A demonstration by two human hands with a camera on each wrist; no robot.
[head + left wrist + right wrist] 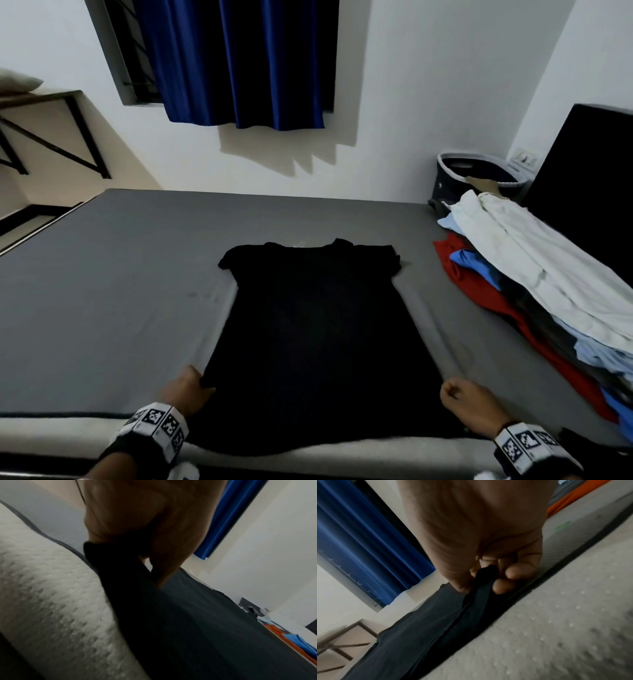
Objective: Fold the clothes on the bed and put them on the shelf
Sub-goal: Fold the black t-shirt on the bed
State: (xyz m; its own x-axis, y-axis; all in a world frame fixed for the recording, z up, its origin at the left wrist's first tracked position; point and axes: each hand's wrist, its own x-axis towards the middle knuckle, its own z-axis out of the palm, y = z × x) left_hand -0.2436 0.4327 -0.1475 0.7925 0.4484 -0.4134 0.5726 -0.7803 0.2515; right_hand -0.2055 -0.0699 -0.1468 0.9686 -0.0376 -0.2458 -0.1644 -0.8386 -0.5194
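A black T-shirt (315,325) lies flat on the grey bed (113,291), neck toward the far wall and hem hanging over the near edge. My left hand (191,383) grips the shirt's left side near the hem, and the left wrist view shows the black cloth (130,588) running out of the left hand (147,555). My right hand (459,397) pinches the shirt's right side near the hem. In the right wrist view a fold of the dark fabric (481,582) sits between thumb and fingers (518,572) of the right hand (484,574).
A pile of clothes (534,291), white, light blue, blue and red, lies along the bed's right side. A grey laundry basket (479,171) stands behind it by the wall. A wall shelf on black brackets (51,130) hangs at the far left. Blue curtains (239,61) cover the window.
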